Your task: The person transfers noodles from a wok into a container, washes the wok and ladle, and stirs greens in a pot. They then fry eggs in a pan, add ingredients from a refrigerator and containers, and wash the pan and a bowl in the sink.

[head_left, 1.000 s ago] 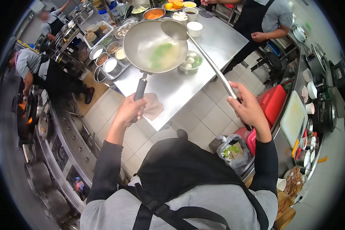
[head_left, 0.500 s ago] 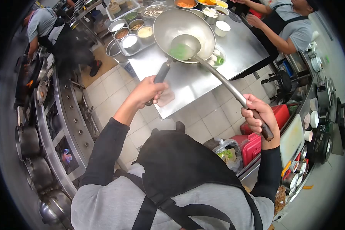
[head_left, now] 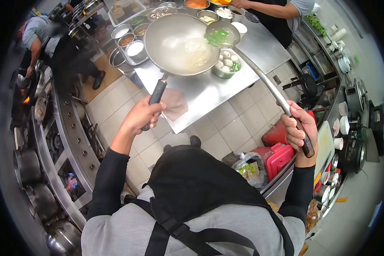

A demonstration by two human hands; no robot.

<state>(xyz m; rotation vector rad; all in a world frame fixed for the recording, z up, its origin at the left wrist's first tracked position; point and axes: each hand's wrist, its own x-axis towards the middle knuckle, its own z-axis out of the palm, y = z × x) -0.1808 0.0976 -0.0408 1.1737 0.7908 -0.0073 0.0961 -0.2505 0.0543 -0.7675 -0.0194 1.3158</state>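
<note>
My left hand (head_left: 146,113) is closed around the black handle of a wok (head_left: 168,40), which is held out over the steel table. Inside the wok lies pale, whitish food or liquid. With my right hand (head_left: 301,127) I grip the dark end of a long-handled ladle (head_left: 272,85). The ladle's bowl overlaps the wok's right rim in this view and has bright green pieces (head_left: 219,37) in it. Just below them stands a metal bowl (head_left: 224,74) of white round pieces and greens. A brownish cloth (head_left: 175,104) lies on the table near my left hand.
Containers of ingredients crowd the back of the steel table (head_left: 196,104). A person (head_left: 273,17) stands across it, and another (head_left: 38,34) works at the stove (head_left: 72,132) on my left. To my right are a red bin (head_left: 279,160) and a counter of pans.
The ladle has moved from over the wok to its right rim. The wok and my left hand have shifted left, and my right hand has moved slightly right.
</note>
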